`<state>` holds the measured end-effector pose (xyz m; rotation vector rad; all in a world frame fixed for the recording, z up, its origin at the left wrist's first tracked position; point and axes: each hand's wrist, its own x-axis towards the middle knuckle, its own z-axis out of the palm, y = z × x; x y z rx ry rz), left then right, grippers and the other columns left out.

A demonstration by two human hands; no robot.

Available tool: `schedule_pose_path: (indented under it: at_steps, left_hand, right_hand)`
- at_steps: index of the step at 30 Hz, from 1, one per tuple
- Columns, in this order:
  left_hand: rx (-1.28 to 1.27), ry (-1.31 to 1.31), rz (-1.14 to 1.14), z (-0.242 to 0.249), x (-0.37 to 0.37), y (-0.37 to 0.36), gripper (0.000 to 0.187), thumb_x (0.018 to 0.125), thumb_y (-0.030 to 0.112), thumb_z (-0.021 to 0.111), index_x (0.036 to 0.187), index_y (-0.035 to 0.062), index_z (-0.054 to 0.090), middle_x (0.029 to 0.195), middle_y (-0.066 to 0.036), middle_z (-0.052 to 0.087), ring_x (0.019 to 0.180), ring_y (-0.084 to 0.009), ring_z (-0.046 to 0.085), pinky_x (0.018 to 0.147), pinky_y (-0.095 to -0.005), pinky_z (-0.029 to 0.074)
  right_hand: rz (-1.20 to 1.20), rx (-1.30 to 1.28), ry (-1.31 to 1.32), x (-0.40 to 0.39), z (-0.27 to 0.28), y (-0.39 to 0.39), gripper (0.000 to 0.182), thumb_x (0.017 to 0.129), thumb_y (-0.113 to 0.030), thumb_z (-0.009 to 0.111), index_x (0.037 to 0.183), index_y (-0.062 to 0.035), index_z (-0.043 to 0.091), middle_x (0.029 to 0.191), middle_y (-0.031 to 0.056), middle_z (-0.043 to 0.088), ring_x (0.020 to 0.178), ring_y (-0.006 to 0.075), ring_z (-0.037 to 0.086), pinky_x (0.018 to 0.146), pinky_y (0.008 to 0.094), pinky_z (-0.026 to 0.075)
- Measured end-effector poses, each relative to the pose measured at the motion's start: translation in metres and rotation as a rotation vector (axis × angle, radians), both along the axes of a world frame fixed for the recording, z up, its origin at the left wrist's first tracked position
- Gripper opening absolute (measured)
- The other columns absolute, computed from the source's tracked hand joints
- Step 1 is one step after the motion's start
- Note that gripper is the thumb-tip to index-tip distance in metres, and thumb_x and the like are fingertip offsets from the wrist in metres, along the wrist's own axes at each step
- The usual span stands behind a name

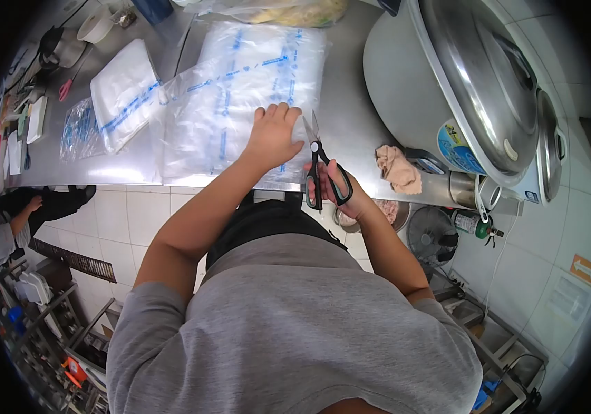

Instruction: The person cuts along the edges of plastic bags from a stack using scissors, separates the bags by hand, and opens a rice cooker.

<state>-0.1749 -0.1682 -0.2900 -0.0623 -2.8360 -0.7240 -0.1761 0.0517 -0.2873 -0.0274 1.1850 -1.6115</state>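
My left hand (277,134) lies on a stack of clear plastic bags (240,76) printed with blue lettering, its fingers stretched forward. My right hand (352,195) holds black-and-grey scissors (315,148) by the handle loops at the table's front edge. The blades are slightly apart and point away from me, just right of my left hand. To the left, partly under the sheet's edge, is a folded white plastic bundle (126,90) with blue print. A crumpled tan cloth (398,170) rests to the right of the scissors.
A large grey pot (406,76) with a metal lid (478,76) fills the table's right side. Below the steel table (199,181) stand a fan (430,234) and a green cylinder (471,224). Another person (5,228) is at the far left.
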Motion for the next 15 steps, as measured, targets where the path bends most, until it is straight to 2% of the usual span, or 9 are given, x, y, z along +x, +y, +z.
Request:
schedule_pose_path:
  at_steps: [1, 5, 10, 15]
  left_hand:
    - [-0.009, 0.002, -0.006, -0.004, -0.003, 0.003, 0.042, 0.071, 0.017, 0.072, 0.110, 0.0096, 0.057, 0.106, -0.009, 0.056, 0.105, -0.0278, 0.053, 0.090, -0.0446, 0.036]
    - [-0.060, 0.127, 0.005, -0.027, -0.011, 0.011, 0.026, 0.073, 0.012, 0.065, 0.098, 0.0069, 0.058, 0.093, -0.009, 0.058, 0.095, -0.0290, 0.055, 0.088, -0.0453, 0.035]
    - [-0.170, 0.167, -0.059, -0.028, -0.012, 0.006, 0.007, 0.075, 0.006, 0.057, 0.081, 0.0075, 0.060, 0.079, -0.007, 0.057, 0.087, -0.0266, 0.056, 0.086, -0.0441, 0.036]
    - [-0.148, 0.256, -0.095, -0.023, -0.007, 0.003, 0.006, 0.073, 0.006, 0.057, 0.078, 0.0082, 0.060, 0.081, -0.006, 0.057, 0.086, -0.0250, 0.055, 0.086, -0.0435, 0.037]
  right_hand:
    - [0.006, 0.006, 0.005, 0.000, -0.001, 0.000, 0.078, 0.089, -0.070, 0.043, 0.128, -0.0023, 0.049, 0.092, 0.0055, 0.057, 0.083, 0.0159, 0.057, 0.077, 0.0331, 0.049]
    - [-0.016, 0.045, 0.069, 0.000, 0.000, -0.003, 0.072, 0.092, -0.065, 0.045, 0.126, -0.0015, 0.050, 0.089, 0.0053, 0.058, 0.078, 0.0151, 0.058, 0.071, 0.0309, 0.050]
    - [-0.043, 0.190, 0.186, -0.003, 0.012, -0.010, 0.060, 0.097, -0.054, 0.048, 0.122, -0.0005, 0.052, 0.084, 0.0039, 0.058, 0.071, 0.0130, 0.057, 0.063, 0.0269, 0.049]
    - [-0.016, 0.340, 0.251, -0.001, 0.013, -0.010, 0.049, 0.097, -0.045, 0.054, 0.117, -0.0004, 0.054, 0.076, 0.0019, 0.056, 0.061, 0.0114, 0.055, 0.054, 0.0250, 0.046]
